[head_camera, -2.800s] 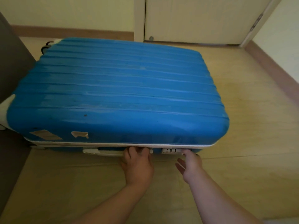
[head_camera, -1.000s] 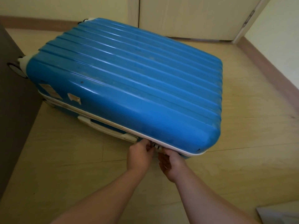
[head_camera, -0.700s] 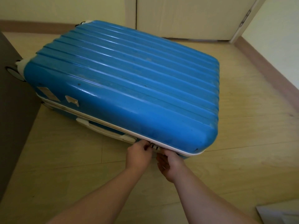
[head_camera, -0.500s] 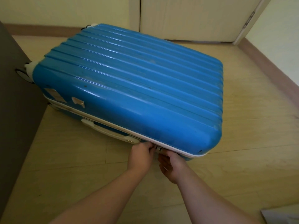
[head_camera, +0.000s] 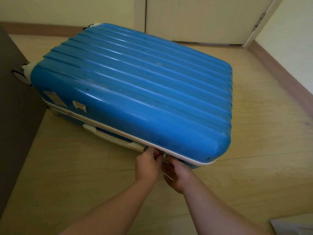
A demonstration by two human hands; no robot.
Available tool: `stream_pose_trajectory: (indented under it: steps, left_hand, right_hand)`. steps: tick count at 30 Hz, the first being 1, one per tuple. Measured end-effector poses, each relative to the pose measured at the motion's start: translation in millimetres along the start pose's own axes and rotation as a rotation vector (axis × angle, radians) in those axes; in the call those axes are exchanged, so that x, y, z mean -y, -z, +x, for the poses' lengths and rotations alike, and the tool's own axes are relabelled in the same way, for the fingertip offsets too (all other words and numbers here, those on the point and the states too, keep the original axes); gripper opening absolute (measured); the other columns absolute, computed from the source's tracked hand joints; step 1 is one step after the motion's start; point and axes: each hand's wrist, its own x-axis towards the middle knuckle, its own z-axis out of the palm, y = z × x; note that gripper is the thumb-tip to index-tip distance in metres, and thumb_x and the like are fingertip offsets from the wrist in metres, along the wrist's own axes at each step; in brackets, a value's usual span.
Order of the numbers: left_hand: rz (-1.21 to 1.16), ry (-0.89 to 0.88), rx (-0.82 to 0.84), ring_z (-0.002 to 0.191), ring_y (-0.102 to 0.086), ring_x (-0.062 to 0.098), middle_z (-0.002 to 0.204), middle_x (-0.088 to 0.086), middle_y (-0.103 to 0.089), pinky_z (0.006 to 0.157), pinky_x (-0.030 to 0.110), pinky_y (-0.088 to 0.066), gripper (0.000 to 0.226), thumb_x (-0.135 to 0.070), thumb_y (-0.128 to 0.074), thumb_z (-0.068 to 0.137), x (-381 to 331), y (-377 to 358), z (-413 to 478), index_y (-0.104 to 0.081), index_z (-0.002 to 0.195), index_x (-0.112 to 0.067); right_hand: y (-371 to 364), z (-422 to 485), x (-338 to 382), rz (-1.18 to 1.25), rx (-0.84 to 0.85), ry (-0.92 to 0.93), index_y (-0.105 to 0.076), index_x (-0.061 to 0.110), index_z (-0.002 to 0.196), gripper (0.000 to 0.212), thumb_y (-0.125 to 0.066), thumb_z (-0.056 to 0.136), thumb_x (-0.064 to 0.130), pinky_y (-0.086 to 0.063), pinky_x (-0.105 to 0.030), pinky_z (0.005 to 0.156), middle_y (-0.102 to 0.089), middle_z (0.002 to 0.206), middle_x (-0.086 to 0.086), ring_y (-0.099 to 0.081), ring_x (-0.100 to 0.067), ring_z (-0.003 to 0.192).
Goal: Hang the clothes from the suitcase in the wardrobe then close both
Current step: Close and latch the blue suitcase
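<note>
Head view: ribbed, glossy blue suitcase [head_camera: 135,85] (white-trimmed) on wood-grain floor [head_camera: 67,175]

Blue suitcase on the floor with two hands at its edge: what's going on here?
A person is working at the combination lock on the near edge of a blue hard-shell suitcase, which lies flat on the wooden floor. The left hand curls its fingers onto the lock, and the right hand meets it from the other side, though its grip is hidden. The suitcase is shut and no clothes are in view, so unpacking has not yet begun.
</note>
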Motion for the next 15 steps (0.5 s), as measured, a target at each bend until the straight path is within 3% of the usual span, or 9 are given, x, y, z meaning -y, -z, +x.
stream_pose_trajectory:
  steps: [5, 10, 15]
  left_hand:
    - [0.06, -0.042, -0.025, 0.087, -0.063, 0.022, 0.094, 0.008, -0.068, 0.068, 0.022, -0.042, 0.012, -0.018, -0.055, 0.092, 4.2, -2.1, -2.1, -0.063, 0.096, -0.009]
    - [-0.05, -0.046, -0.091, 0.086, -0.063, 0.02, 0.092, 0.007, -0.069, 0.069, 0.021, -0.039, 0.011, -0.012, -0.057, 0.092, 3.3, -2.8, -8.5, -0.065, 0.097, -0.008]
    - [-0.106, -0.005, -0.085, 0.08, -0.056, 0.013, 0.091, 0.006, -0.067, 0.068, 0.02, -0.039, 0.009, -0.013, -0.059, 0.091, -3.5, -1.0, -10.1, -0.065, 0.095, -0.007]
  right_hand:
    - [1.4, 1.3, 0.1, -0.029, -0.014, 0.002, -0.06, 0.014, 0.112, 0.023, -0.059, 0.092, 0.023, -0.046, -0.031, 0.069, -0.066, 0.096, -0.003, -0.061, -0.015, 0.086]
    - [0.4, -0.4, 0.9, -0.052, -0.028, 0.009, -0.058, 0.016, 0.113, 0.024, -0.059, 0.091, 0.027, -0.045, -0.036, 0.074, -0.065, 0.108, -0.004, -0.06, -0.017, 0.091]
    - [1.2, -0.7, -0.1, -0.071, -0.034, -0.006, -0.058, 0.018, 0.117, 0.028, -0.06, 0.09, 0.028, -0.046, -0.034, 0.069, -0.066, 0.107, -0.002, -0.06, -0.016, 0.093]
